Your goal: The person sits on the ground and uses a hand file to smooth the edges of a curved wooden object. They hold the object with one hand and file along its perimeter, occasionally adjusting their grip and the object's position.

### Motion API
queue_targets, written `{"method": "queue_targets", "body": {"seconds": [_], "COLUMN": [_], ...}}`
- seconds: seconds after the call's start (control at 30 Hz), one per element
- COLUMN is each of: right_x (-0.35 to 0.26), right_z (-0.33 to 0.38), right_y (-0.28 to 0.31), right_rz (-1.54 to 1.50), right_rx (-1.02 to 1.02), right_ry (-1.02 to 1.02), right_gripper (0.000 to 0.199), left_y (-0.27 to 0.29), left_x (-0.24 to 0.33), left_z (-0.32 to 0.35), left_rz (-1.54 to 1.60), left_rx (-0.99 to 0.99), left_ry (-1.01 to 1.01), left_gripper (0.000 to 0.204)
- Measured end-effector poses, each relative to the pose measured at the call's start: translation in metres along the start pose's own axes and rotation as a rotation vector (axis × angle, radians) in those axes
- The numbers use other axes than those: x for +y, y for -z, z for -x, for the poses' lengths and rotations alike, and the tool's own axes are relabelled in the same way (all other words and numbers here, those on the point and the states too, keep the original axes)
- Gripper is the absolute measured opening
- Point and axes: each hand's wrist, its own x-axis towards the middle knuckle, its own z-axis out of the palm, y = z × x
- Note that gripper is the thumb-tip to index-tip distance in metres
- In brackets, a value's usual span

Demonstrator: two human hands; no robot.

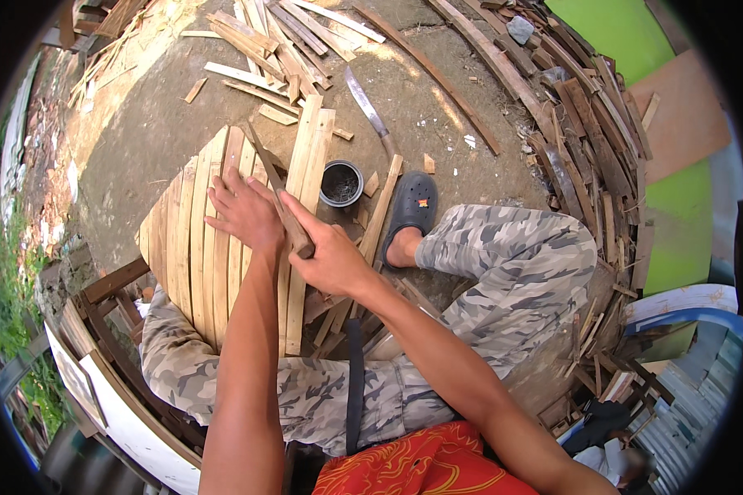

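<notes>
My left hand (246,210) lies flat with its fingers spread on a panel of pale wooden slats (191,214), set side by side over my lap. Beside it, my right hand (332,257) is closed around the wooden handle of a long tool (295,231). Its narrow dark blade points away from me across the slats; seen nearly edge-on, its exact kind is unclear. Two longer slats (312,157) stick out past the panel's far edge. Just right of them stands a round dark tub (341,183) with dark contents I cannot make out.
A machete (363,103) lies on the ground ahead. Loose wood strips (276,54) are scattered beyond the panel. Stacked scrap boards (582,140) line the right side. My foot in a grey clog (413,206) rests near the tub, beside a leaning stick (380,210).
</notes>
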Motion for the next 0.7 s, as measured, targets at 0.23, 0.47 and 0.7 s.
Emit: {"method": "queue_targets", "body": {"seconds": [0.23,0.47,0.7], "right_x": [-0.006,0.023,0.001], "right_z": [0.151,0.020,0.149], "right_y": [0.017,0.001,0.019], "right_rz": [-0.041,-0.058,0.008], "right_rx": [0.051,0.088,0.053], "right_ry": [0.227,0.173,0.223], "right_gripper": [0.088,0.084,0.090], "left_y": [0.001,0.002,0.001], "left_x": [0.007,0.007,0.007], "left_z": [0.000,-0.002,0.001], "left_rz": [0.013,0.000,0.037], "left_rx": [0.002,-0.043,0.014], "left_ry": [0.014,0.013,-0.018], "left_gripper": [0.046,0.044,0.046]}}
